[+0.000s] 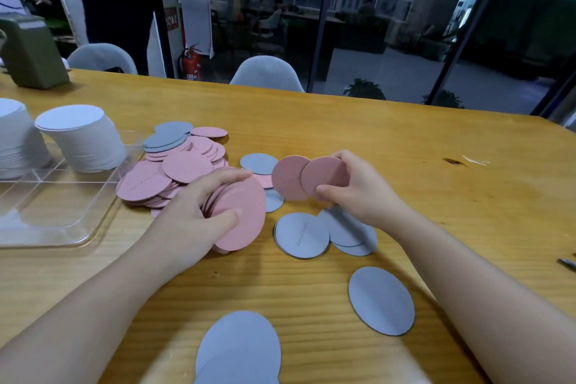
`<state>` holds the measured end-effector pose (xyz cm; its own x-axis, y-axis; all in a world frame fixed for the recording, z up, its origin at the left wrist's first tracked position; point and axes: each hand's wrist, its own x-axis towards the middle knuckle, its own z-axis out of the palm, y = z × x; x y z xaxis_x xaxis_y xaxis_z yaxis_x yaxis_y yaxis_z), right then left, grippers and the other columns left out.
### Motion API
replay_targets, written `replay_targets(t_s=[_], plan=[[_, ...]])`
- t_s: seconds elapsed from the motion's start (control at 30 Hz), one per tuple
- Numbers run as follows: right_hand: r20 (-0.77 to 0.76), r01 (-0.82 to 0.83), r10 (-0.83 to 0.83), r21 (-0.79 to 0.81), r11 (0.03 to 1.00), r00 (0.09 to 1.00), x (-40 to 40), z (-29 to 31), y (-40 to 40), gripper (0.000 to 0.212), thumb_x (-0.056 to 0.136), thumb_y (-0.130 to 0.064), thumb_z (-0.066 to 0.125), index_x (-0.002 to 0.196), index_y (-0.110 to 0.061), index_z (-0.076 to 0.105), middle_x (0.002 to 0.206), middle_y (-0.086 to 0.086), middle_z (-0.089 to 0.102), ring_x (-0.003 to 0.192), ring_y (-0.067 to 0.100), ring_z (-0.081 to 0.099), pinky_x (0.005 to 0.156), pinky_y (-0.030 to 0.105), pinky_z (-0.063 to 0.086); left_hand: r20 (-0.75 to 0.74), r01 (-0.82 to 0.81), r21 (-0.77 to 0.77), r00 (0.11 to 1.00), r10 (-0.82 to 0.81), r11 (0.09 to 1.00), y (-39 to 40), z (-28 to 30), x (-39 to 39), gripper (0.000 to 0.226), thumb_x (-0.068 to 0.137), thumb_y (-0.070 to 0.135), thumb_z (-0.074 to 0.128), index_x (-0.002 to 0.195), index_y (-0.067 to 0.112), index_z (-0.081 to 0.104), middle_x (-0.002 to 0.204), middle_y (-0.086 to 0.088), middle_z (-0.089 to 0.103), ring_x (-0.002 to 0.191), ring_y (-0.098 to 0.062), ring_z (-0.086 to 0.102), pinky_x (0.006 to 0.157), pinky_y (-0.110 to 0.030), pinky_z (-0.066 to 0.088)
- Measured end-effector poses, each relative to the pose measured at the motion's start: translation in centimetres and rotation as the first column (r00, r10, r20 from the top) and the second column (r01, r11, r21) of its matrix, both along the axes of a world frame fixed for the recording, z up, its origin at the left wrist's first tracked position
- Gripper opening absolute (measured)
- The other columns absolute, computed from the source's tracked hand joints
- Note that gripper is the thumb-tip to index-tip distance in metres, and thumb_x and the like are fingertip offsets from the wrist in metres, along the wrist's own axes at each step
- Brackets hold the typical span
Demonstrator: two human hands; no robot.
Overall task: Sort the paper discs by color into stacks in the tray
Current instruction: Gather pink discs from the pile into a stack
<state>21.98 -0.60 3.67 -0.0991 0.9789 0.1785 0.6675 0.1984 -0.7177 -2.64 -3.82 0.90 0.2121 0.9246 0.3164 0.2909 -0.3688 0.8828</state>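
Pink discs (pixel 240 215) in left hand (pixel 199 212), right hand (pixel 358 187).

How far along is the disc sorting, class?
Done: two white stacks stand in the tray. In hand: left hand holds a pink bundle; right hand pinches two pink discs. Left: the mixed pile and loose grey discs on the table.

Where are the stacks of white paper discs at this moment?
In the head view, the two stacks of white paper discs stand at far left inside the clear plastic tray, left of the mixed pink and grey disc pile.
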Motion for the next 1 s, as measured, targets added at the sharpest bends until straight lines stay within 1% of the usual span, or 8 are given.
replay_targets(t_s=[0.1, 0.2, 0.3, 0.4, 0.57, 0.7, 0.9, 1.0], plan=[[-0.172, -0.088, 0.091, 0.027, 0.996, 0.981, 0.5, 0.7, -0.8, 0.028, 0.080, -0.002, 0.069, 0.093, -0.023, 0.056, 0.090, -0.008, 0.065, 0.080, 0.002, 0.063, 0.072, 0.017, 0.051, 0.046, -0.044, -0.002, 0.998, 0.045, 0.999, 0.0, -0.1, 0.2, 0.051, 0.064, 0.022, 0.060, 0.095, 0.062, 0.059, 0.106, 0.033, 0.061, 0.100, 0.007, 0.056, 0.068, -0.003, 0.043], [-0.259, -0.205, 0.207, 0.034, 0.978, 0.944, 0.6, 1.2, -1.8, 0.025, 0.080, 0.005, 0.067, 0.093, -0.014, 0.058, 0.088, -0.004, 0.067, 0.080, 0.004, 0.065, 0.072, 0.020, 0.053, 0.034, -0.071, 0.017, 0.997, 0.070, 0.997, 0.1, -0.4, 0.3, 0.048, 0.065, 0.024, 0.060, 0.099, 0.058, 0.059, 0.116, 0.024, 0.060, 0.104, 0.007, 0.055, 0.076, -0.003, 0.041], [-0.233, -0.265, 0.268, 0.046, 0.963, 0.935, -0.4, 1.0, -2.6, 0.022, 0.081, 0.004, 0.066, 0.093, -0.010, 0.057, 0.087, -0.002, 0.066, 0.078, 0.004, 0.063, 0.070, 0.018, 0.050, -0.006, -0.017, 0.035, 1.000, 0.017, 0.999, -0.1, -0.5, 0.6, 0.049, 0.068, 0.027, 0.063, 0.111, 0.048, 0.056, 0.127, 0.017, 0.056, 0.116, 0.004, 0.050, 0.086, -0.007, 0.040], [-0.107, -0.266, 0.277, 0.105, 0.958, 0.955, -1.7, 0.0, -2.8, 0.029, 0.082, -0.001, 0.066, 0.091, -0.025, 0.054, 0.089, -0.002, 0.064, 0.078, 0.008, 0.059, 0.072, 0.025, 0.047, -0.078, 0.060, 0.100, 0.996, -0.052, 0.993, -0.5, -0.6, 1.0, 0.048, 0.070, 0.042, 0.061, 0.117, 0.046, 0.055, 0.128, 0.021, 0.054, 0.125, 0.003, 0.045, 0.098, -0.009, 0.033], [-0.040, -0.328, 0.340, 0.181, 0.927, 0.940, -2.8, -0.8, -3.5, 0.037, 0.086, -0.005, 0.056, 0.092, -0.038, 0.042, 0.089, -0.014, 0.052, 0.077, 0.003, 0.050, 0.071, 0.015, 0.041, -0.144, 0.054, 0.130, 0.989, -0.035, 0.990, -0.4, -0.8, 1.0, 0.050, 0.070, 0.047, 0.056, 0.119, 0.051, 0.049, 0.130, 0.019, 0.051, 0.126, 0.005, 0.042, 0.099, -0.004, 0.028], [-0.145, -0.332, 0.349, 0.130, 0.934, 0.926, -2.5, -0.8, -3.7, 0.026, 0.085, -0.011, 0.045, 0.091, -0.036, 0.042, 0.086, -0.018, 0.052, 0.079, 0.008, 0.053, 0.069, 0.021, 0.044, -0.155, 0.046, 0.150, 0.988, -0.023, 0.988, -0.3, -0.8, 0.9, 0.048, 0.071, 0.045, 0.056, 0.119, 0.046, 0.052, 0.131, 0.017, 0.051, 0.128, 0.002, 0.041, 0.102, -0.006, 0.028], [-0.252, -0.273, 0.292, 0.108, 0.956, 0.923, -1.2, -0.6, -3.7, 0.018, 0.078, -0.013, 0.047, 0.091, -0.023, 0.043, 0.080, -0.012, 0.048, 0.068, 0.001, 0.045, 0.062, 0.018, 0.039, -0.160, -0.016, 0.141, 0.986, 0.038, 0.990, -0.5, -0.4, 0.8, 0.055, 0.072, 0.030, 0.061, 0.107, 0.069, 0.046, 0.125, 0.027, 0.049, 0.121, 0.012, 0.041, 0.095, -0.002, 0.030], [-0.175, -0.312, 0.324, 0.092, 0.946, 0.930, -1.3, -1.2, -3.7, 0.019, 0.078, -0.012, 0.051, 0.089, -0.027, 0.045, 0.078, -0.019, 0.049, 0.067, 0.001, 0.045, 0.064, 0.018, 0.039, -0.184, 0.028, 0.138, 0.983, -0.002, 0.990, -0.7, -0.2, 0.8, 0.049, 0.073, 0.036, 0.063, 0.113, 0.060, 0.047, 0.130, 0.027, 0.045, 0.124, 0.013, 0.037, 0.094, 0.002, 0.025]])
